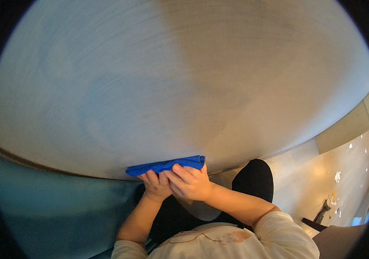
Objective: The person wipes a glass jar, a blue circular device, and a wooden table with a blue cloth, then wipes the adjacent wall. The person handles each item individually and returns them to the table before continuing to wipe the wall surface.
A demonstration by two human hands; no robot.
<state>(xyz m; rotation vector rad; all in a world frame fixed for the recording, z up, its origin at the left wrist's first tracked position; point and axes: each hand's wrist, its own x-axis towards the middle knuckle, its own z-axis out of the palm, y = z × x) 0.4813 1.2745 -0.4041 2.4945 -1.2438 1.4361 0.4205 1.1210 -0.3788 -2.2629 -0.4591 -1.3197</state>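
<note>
A folded blue cloth [166,165] lies along the near edge of a broad, pale tabletop [171,97]. My left hand [155,185] grips the near side of the cloth toward its left half, fingers bent over it. Close beside it, my right hand [191,183] holds the right half, and the two hands touch or nearly touch. Both thumbs are mostly hidden. Faint curved streaks run across the tabletop, and its left part looks bluish while the right looks brownish.
Teal seating [58,200] runs along the left below the table edge. My dark-clad knee [255,178] is under the table's rim. White scraps [337,176] and other litter lie on the pale floor [288,184] at right. Part of a chair [340,239] shows lower right.
</note>
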